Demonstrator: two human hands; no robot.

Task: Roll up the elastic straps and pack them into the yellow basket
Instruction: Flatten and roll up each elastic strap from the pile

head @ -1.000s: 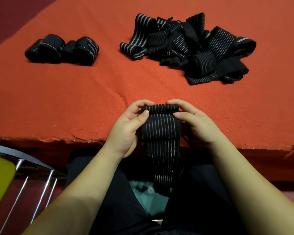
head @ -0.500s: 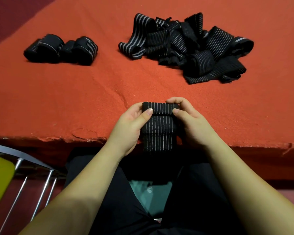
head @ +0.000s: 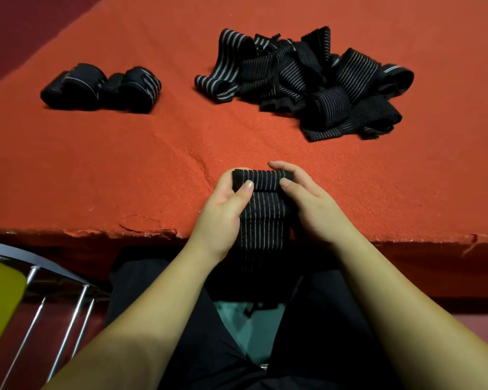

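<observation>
Red cloth (head: 102, 170) covers the table, its frayed edge under your wrists. Your left hand (head: 223, 212) and right hand (head: 313, 209) pinch the strap (head: 262, 220) between them; roll axis runs hand to hand, tail hangs toward your lap. Loose pile (head: 307, 83) ahead, rolls (head: 102, 87) ahead-left.

Bare forearms, no sleeves; left hand (head: 223, 212), right hand (head: 313, 209) ungloved, nails short. Black trousers (head: 209, 347) over lap.
</observation>
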